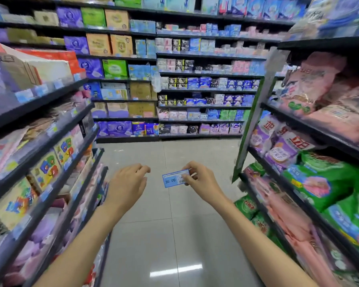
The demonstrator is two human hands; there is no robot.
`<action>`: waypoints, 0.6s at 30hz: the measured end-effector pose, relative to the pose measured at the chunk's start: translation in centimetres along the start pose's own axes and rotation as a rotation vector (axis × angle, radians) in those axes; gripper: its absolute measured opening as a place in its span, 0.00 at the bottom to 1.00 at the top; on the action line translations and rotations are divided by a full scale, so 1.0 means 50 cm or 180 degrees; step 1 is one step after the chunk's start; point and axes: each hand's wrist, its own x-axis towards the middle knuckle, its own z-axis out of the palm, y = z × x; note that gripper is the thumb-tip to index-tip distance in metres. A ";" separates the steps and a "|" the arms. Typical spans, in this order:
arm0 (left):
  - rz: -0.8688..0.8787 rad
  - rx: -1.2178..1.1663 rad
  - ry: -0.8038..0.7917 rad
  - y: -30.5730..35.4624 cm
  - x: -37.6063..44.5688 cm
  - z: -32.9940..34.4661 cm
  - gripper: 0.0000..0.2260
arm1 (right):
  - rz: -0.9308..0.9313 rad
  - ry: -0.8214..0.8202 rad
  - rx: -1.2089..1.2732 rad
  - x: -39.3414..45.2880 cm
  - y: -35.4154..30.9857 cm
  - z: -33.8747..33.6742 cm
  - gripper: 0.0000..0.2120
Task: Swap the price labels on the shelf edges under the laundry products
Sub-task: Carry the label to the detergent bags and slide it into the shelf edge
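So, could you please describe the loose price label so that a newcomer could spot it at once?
Look down the aisle floor between the two shelf units. The right hand pinches a small blue price label there, printed 30 00; unlike the shelf-edge labels, it sits in no rail.

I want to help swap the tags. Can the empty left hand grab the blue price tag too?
Probably yes. The left hand hangs open beside the blue price tag, which the right hand pinches by its right end; only open air over the floor lies between them.

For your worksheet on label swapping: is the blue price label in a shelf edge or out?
Out: the right hand pinches the price label over the floor.
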 end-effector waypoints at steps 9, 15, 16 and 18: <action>0.0273 -0.0256 -0.0148 -0.091 0.243 0.236 0.09 | 0.0304 0.0191 -0.0108 0.275 0.138 0.026 0.03; 0.0333 -0.0274 -0.0191 -0.138 0.465 0.379 0.10 | 0.0287 0.0344 -0.0295 0.527 0.209 -0.021 0.10; 0.0350 -0.0306 -0.0182 -0.147 0.504 0.396 0.10 | 0.0266 0.0407 -0.0308 0.569 0.216 -0.035 0.09; 0.0389 -0.0307 -0.0104 -0.161 0.579 0.427 0.10 | 0.0215 0.0545 -0.0318 0.651 0.233 -0.057 0.06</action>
